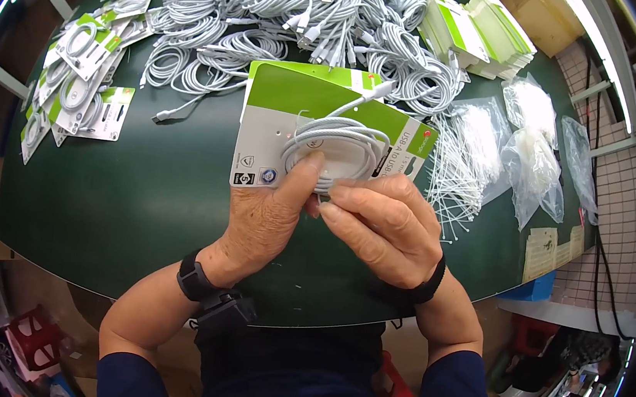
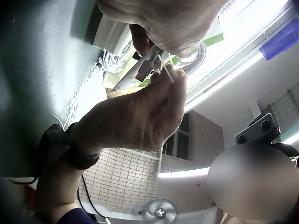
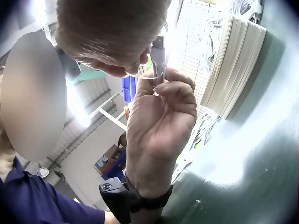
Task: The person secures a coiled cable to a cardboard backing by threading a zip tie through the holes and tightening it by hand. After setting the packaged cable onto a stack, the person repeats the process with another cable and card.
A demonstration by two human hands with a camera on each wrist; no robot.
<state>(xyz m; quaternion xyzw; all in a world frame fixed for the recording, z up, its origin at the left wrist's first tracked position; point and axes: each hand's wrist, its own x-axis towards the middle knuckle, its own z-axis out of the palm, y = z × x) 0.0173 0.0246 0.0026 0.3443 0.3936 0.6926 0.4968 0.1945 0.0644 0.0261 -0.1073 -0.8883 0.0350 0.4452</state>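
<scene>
A green-and-white packaging card with a coiled white USB cable on its front is held up above the table. My left hand grips the card from below, its thumb pressing on the coil. My right hand is at the lower edge of the coil, and its fingertips pinch a thin white cable tie in the left wrist view. One cable plug sticks out past the card's top edge. Another plug shows between the hands in the right wrist view.
A large heap of coiled cables lies at the back of the green table. Carded cables are piled at left. Stacked cards stand at back right. Loose cable ties and plastic bags lie at right.
</scene>
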